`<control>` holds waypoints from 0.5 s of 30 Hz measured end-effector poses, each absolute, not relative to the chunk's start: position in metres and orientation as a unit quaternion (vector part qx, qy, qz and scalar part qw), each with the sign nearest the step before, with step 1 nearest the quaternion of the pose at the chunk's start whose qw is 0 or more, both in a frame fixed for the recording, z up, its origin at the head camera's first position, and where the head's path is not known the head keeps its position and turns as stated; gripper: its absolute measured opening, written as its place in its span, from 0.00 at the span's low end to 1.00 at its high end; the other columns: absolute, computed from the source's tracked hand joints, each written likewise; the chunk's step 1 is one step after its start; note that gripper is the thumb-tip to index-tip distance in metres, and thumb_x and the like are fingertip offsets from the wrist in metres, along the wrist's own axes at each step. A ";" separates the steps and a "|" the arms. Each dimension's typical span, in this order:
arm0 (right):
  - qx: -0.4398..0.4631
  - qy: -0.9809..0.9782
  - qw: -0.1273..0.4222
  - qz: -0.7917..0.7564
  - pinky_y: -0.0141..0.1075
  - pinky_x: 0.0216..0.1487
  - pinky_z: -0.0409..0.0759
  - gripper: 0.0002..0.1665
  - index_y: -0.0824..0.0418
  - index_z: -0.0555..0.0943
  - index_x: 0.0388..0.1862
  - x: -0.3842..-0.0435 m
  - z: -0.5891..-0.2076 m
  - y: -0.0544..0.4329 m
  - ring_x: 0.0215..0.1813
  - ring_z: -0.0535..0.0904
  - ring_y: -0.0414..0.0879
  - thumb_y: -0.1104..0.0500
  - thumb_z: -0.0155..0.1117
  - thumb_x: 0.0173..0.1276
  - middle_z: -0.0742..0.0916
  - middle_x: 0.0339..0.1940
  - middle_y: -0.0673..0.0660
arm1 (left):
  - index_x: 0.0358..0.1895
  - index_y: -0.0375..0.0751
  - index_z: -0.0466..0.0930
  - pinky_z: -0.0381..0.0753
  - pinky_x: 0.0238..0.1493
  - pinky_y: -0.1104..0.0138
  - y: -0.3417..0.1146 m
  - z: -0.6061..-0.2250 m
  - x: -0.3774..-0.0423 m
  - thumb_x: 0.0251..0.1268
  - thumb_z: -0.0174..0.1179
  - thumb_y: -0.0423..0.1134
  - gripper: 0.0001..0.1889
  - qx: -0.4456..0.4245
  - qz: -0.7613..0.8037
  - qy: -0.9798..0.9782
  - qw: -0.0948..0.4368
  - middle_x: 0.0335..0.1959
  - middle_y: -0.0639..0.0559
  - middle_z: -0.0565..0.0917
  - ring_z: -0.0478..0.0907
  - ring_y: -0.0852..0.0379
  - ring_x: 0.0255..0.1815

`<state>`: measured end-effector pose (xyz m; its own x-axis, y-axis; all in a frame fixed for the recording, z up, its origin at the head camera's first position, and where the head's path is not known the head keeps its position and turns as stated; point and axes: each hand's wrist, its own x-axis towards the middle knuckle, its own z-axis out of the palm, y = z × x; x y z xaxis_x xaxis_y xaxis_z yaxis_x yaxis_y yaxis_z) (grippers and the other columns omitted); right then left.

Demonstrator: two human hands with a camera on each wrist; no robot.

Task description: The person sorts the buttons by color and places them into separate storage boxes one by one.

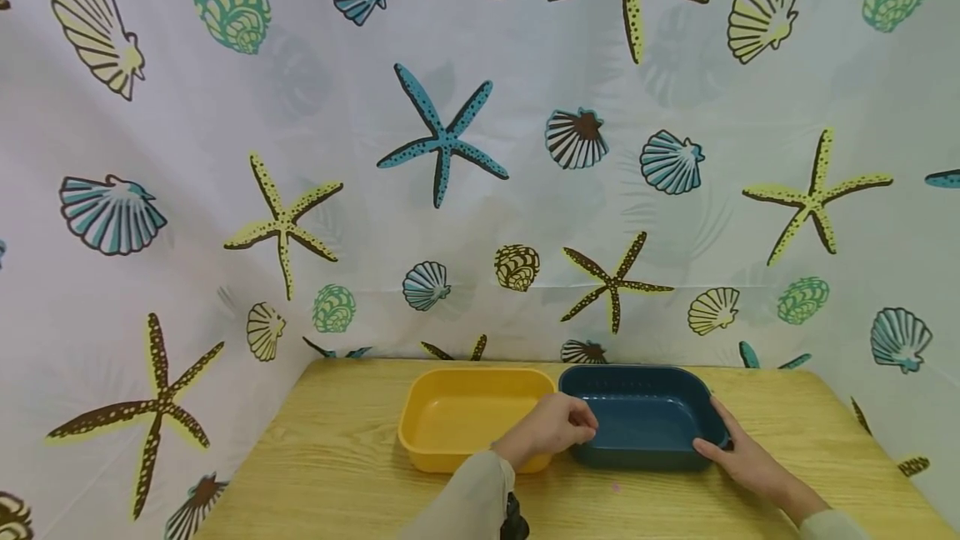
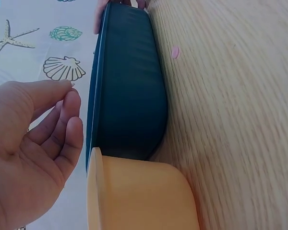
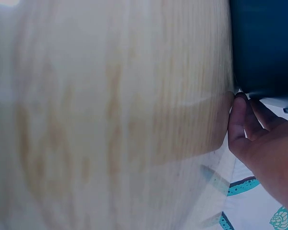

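Observation:
A yellow plastic tub (image 1: 480, 463) and a dark blue plastic tub (image 1: 637, 458) stand side by side on the wooden table. My left hand (image 1: 551, 423) is over the place where the two tubs meet, thumb and fingertips brought together. In the left wrist view a tiny pale thing (image 2: 73, 85) shows at the tips of this left hand (image 2: 36, 139); its kind is too small to make out. My right hand (image 1: 750, 457) holds the blue tub's right end, thumb at the front corner and fingers along the side. No contents show inside either tub.
A small pink oval piece (image 2: 175, 52) lies on the table (image 1: 337, 457) in front of the blue tub. A white cloth (image 1: 510, 215) printed with shells and starfish hangs behind the table and along both sides.

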<state>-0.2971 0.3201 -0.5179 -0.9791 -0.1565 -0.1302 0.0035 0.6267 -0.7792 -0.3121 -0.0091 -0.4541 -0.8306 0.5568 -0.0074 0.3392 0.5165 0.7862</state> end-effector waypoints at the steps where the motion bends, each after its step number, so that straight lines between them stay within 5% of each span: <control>1: -0.042 0.897 0.093 -0.430 0.66 0.63 0.49 0.55 0.61 0.31 0.76 -0.297 -0.518 0.320 0.70 0.42 0.75 0.44 0.55 0.71 0.42 0.72 0.77 | 0.36 0.42 0.85 0.76 0.30 0.70 -0.008 -0.454 -0.313 0.63 0.62 0.33 0.03 0.258 0.417 0.862 0.130 0.26 0.60 0.80 0.76 0.62 0.26; 15: -0.048 0.893 0.091 -0.438 0.65 0.64 0.48 0.55 0.62 0.30 0.76 -0.293 -0.514 0.317 0.70 0.40 0.75 0.45 0.55 0.71 0.41 0.72 0.77 | 0.39 0.38 0.84 0.78 0.31 0.70 0.006 -0.460 -0.322 0.64 0.61 0.33 0.04 0.232 0.444 0.858 0.112 0.27 0.58 0.80 0.79 0.57 0.30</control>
<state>-0.2928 0.3167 -0.5135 -0.9787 -0.1654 -0.1212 -0.0055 0.6121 -0.7908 -0.3223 0.0056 -0.4601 -0.8673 0.4976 0.0128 0.2980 0.4985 0.8141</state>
